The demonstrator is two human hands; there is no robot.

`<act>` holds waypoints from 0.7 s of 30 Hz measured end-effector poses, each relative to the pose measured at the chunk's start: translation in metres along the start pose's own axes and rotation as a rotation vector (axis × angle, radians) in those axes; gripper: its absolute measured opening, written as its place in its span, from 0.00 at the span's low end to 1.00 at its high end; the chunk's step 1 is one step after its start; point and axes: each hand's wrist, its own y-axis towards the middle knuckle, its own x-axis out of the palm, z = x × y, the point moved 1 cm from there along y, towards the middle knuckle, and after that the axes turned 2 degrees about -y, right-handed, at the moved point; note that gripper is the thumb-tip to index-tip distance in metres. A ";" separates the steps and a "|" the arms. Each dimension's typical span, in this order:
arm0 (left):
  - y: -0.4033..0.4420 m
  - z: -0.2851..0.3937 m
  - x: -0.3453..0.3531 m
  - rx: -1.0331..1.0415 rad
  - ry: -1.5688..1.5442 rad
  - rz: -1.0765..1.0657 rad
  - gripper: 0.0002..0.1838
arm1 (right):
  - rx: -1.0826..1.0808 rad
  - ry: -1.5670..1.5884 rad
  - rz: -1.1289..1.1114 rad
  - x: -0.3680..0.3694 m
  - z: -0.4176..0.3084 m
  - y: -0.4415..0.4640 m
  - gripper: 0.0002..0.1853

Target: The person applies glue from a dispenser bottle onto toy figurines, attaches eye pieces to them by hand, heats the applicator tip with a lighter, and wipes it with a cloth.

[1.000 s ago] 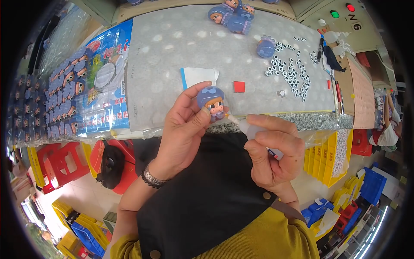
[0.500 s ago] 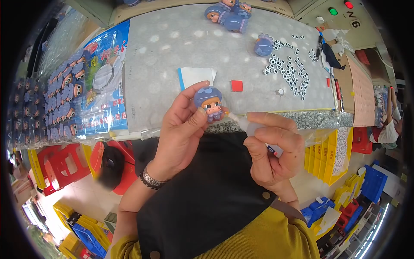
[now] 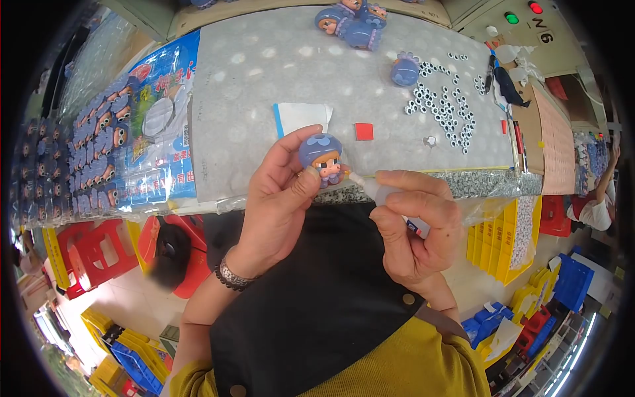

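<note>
Between the thumb and fingers of my left hand (image 3: 278, 195) is a small doll figure (image 3: 321, 151) with a blue cap, tilted with its face toward the right. My right hand (image 3: 423, 228) is closed around a small white glue bottle (image 3: 378, 192). The bottle's thin nozzle points left, its tip close beside the doll's face; whether they touch I cannot tell. Behind my left hand lies a white cloth (image 3: 301, 118) with a blue edge. A red square (image 3: 364, 132) rests on the grey mat (image 3: 251, 79).
Many toy eyes (image 3: 440, 109) lie scattered at the right, near another blue doll figure (image 3: 404, 70). More figures (image 3: 357, 30) are grouped at the back. Rows of figures (image 3: 99, 145) fill the left side. Yellow crates (image 3: 499, 238) stand below the table's right edge.
The doll has turned slightly to the right in my left hand. My right hand with the glue bottle has shifted a little to the left. A person at the far right has moved an arm.
</note>
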 end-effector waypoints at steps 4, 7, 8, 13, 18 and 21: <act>0.000 -0.001 -0.001 0.004 0.014 0.004 0.28 | -0.021 -0.021 -0.014 -0.001 -0.002 0.001 0.13; -0.001 0.000 0.000 -0.023 0.000 0.013 0.27 | 0.030 -0.013 -0.003 -0.003 -0.004 0.001 0.13; -0.001 0.002 0.000 -0.052 -0.019 0.022 0.26 | 0.029 -0.012 -0.003 -0.004 -0.004 0.001 0.13; -0.004 0.000 -0.005 -0.145 -0.059 -0.025 0.23 | -0.002 0.050 0.040 -0.004 -0.005 0.002 0.13; -0.004 0.002 -0.001 -0.145 -0.040 -0.017 0.23 | -0.018 0.050 0.008 -0.002 -0.005 0.002 0.15; -0.005 0.002 -0.001 -0.150 -0.009 -0.021 0.23 | -0.008 0.027 -0.028 -0.002 -0.007 0.002 0.15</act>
